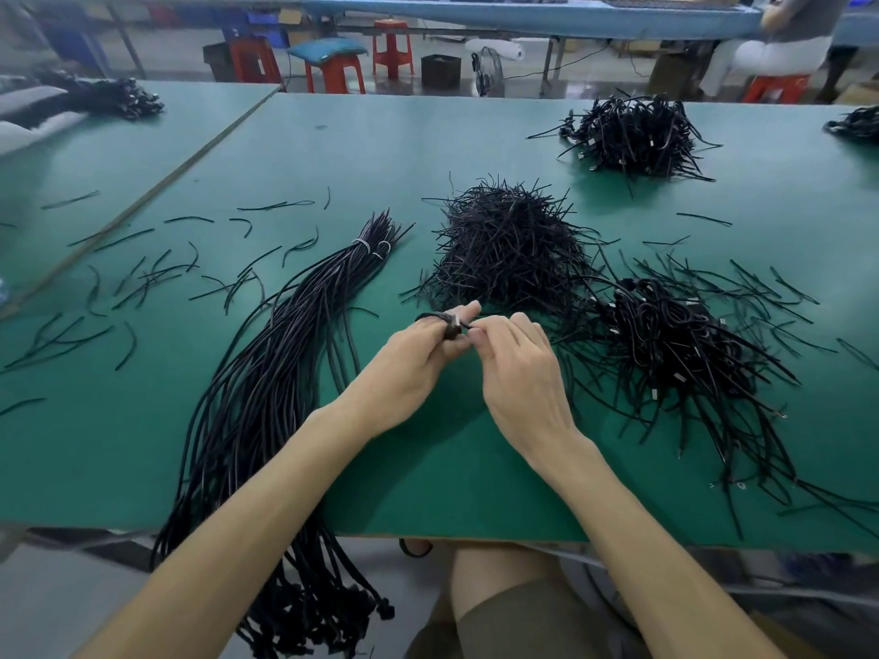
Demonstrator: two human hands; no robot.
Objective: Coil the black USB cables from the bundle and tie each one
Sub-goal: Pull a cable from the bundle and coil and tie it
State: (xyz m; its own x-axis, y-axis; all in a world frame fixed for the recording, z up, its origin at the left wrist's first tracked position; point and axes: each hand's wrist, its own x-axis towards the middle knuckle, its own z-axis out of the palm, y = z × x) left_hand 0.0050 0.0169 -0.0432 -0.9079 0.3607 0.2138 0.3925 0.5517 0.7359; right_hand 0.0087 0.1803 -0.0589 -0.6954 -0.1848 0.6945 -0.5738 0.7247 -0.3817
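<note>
A long bundle of black USB cables [266, 373] lies on the green table [119, 444] and hangs over its front edge, bound near its far end by white ties. My left hand [409, 368] grips a small coiled black cable [444, 323] just above the table. My right hand [516, 368] pinches a thin black twist tie at that coil, fingertips against the left hand's. A heap of black twist ties [509, 244] sits just beyond my hands. To the right lies a pile of coiled, tied cables [675, 344].
A second pile of tied cables [632, 135] rests at the back right, another at the far right edge [856, 123]. Loose ties [142, 278] are scattered over the left of the table. Red stools [335, 73] and a seated person [799, 21] are beyond the table.
</note>
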